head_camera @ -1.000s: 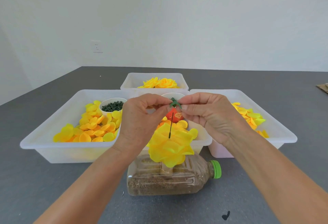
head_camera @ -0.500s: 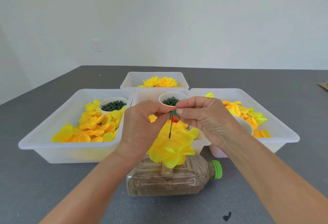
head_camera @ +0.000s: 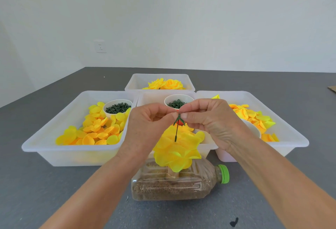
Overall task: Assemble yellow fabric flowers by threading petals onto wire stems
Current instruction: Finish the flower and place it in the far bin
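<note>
A half-built yellow fabric flower point(head_camera: 177, 151) stands on a thin dark wire stem point(head_camera: 176, 134) that rises out of a plastic bottle point(head_camera: 174, 186) lying on its side. At the stem's top sits a small green calyx piece point(head_camera: 179, 119). My left hand point(head_camera: 147, 128) and my right hand point(head_camera: 211, 123) meet above it, each pinching the calyx piece with thumb and forefinger. Loose yellow petals point(head_camera: 94, 128) fill the left tray point(head_camera: 72, 154).
A cup of green parts point(head_camera: 117, 108) stands in the left tray, another cup point(head_camera: 177, 102) in the middle tray. The right tray point(head_camera: 283, 138) holds more petals. Finished flowers point(head_camera: 164, 84) lie in the back tray. The grey table point(head_camera: 45, 192) carries everything.
Both hands have moved down a little with the green calyx piece, closer to the yellow flower. The cup behind them now shows more.
</note>
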A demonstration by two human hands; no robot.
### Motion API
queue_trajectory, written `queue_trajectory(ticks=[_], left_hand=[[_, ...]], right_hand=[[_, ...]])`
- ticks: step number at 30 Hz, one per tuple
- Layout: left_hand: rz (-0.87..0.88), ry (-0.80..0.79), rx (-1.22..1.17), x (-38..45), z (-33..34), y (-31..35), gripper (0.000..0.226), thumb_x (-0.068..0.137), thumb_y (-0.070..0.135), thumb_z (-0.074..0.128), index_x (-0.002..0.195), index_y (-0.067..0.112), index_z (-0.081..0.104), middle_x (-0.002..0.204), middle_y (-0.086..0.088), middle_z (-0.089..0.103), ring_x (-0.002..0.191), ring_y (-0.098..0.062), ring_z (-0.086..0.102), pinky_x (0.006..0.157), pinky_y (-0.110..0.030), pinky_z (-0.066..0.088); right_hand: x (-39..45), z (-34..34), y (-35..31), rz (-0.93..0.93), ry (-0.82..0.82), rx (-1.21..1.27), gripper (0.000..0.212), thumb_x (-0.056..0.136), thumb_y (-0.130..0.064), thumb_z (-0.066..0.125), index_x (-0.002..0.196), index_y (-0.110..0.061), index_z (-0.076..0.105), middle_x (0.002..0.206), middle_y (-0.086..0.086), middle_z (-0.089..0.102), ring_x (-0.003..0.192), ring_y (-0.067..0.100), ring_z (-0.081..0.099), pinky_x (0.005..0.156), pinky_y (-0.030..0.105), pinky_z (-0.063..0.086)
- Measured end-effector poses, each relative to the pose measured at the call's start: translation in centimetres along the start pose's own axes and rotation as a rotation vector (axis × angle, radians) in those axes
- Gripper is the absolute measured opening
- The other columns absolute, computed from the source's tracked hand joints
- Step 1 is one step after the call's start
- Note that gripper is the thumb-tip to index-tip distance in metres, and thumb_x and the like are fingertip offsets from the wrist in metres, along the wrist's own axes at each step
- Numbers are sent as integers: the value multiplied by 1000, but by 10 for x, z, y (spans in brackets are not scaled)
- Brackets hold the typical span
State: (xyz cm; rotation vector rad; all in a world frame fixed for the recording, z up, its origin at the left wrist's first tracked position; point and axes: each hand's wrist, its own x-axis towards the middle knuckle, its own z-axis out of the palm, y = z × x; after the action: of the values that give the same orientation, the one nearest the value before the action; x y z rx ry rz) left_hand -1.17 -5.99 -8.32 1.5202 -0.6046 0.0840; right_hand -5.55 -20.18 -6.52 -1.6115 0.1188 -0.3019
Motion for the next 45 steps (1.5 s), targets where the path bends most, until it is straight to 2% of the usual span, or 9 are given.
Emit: queue_trajectory(ticks=[5, 9, 14, 20, 25, 34, 38, 42, 45], left_hand=[[-134, -24, -90, 2, -2, 1, 16, 79, -2, 67, 75, 13, 70, 58, 8, 67, 53, 1, 57, 52, -9, 43], [-320, -41, -169, 7, -3, 1, 19, 79, 0, 66, 71, 17, 71, 61, 2, 68, 55, -5, 59, 57, -14, 50], [-502, -63, -298, 12, -3, 5, 17, 78, -3, 64, 71, 11, 70, 56, -2, 65, 45, -6, 57, 45, -16, 48], [-571, -84, -382, 14, -3, 7, 27, 79, -7, 61, 61, 11, 70, 53, -4, 62, 42, -8, 56, 42, -17, 47], [-573, -123, -399, 15, -3, 8, 38, 81, -9, 58, 53, 12, 72, 54, -3, 63, 42, -8, 55, 43, -18, 49], [-556, -103, -377, 13, -4, 6, 30, 77, -6, 63, 56, 13, 71, 55, -2, 63, 45, -8, 57, 46, -19, 50], [-572, -118, -379, 14, -2, 8, 23, 80, -9, 59, 67, 9, 68, 55, -4, 63, 43, -9, 56, 45, -20, 51], [-640, -146, -393, 16, -1, 10, 17, 82, -9, 55, 84, 5, 65, 58, -4, 63, 46, -9, 54, 45, -19, 50], [-706, -121, -448, 18, 0, 11, 19, 83, -9, 52, 81, 6, 63, 63, -6, 63, 52, -12, 51, 45, -18, 50]], right_hand=[[1, -1, 2, 42, -16, 54, 17, 75, 8, 68, 72, -9, 70, 64, 4, 68, 59, 11, 64, 56, 18, 52], [3, -1, 1, 145, -46, 175, 12, 79, 7, 64, 78, -4, 67, 63, 7, 68, 56, 13, 66, 51, 18, 52], [7, -1, 0, 337, -91, 325, 10, 81, 4, 61, 81, -5, 64, 60, 7, 66, 50, 12, 63, 47, 17, 51], [8, -4, 2, 469, -145, 363, 12, 83, -2, 59, 91, -7, 66, 61, 5, 65, 50, 12, 63, 47, 19, 51], [10, -2, 1, 515, -146, 404, 15, 83, 2, 55, 81, -6, 68, 60, 8, 66, 50, 16, 64, 48, 21, 52], [10, -3, 4, 469, -159, 427, 17, 85, 5, 53, 84, -6, 65, 63, 6, 67, 53, 17, 66, 53, 24, 55], [11, -4, 3, 500, -163, 441, 18, 83, 6, 52, 81, -6, 66, 62, 7, 67, 52, 17, 65, 53, 24, 55], [11, -3, 2, 515, -174, 428, 19, 81, 4, 53, 84, -4, 70, 63, 9, 67, 51, 16, 64, 50, 23, 53], [12, -2, 2, 484, -180, 392, 22, 83, 3, 52, 92, -3, 70, 63, 7, 67, 52, 13, 64, 48, 20, 52]])
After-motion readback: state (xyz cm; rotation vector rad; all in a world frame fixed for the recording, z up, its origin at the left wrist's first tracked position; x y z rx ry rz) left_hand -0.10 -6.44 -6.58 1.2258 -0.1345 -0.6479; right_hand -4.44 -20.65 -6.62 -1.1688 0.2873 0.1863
